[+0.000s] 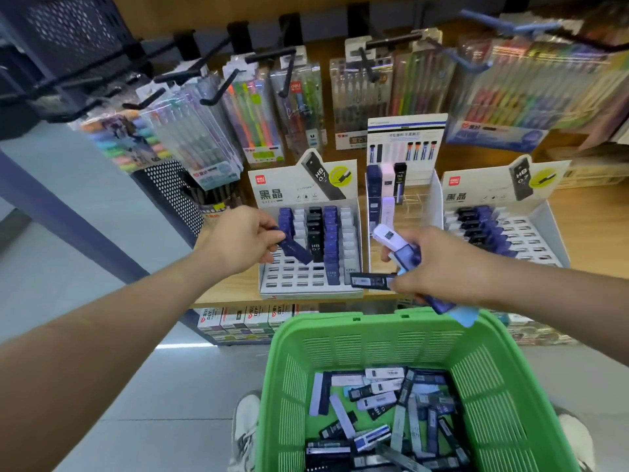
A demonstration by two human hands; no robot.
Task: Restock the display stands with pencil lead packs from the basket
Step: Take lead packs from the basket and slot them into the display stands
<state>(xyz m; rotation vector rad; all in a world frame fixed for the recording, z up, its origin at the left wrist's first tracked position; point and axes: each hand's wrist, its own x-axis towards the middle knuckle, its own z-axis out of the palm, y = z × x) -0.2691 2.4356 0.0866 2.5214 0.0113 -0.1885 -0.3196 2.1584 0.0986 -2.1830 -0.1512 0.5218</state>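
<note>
My left hand [243,238] pinches one dark blue lead pack [296,251] tilted over the front left slots of the left display stand [308,282]. That stand holds rows of blue, white and black packs at its back. My right hand [430,264] grips a bunch of lead packs [396,245], white, blue and black, in front of the clear middle stand [417,199]. A third stand [541,247] at the right is partly filled. The green basket [357,338] below holds several loose packs.
Pen and marker sets hang from black hooks [272,57] above the wooden shelf [231,287]. A black mesh holder [177,192] stands left of the stands. Boxed goods [245,318] fill the shelf below. White shoes [245,430] flank the basket on the grey floor.
</note>
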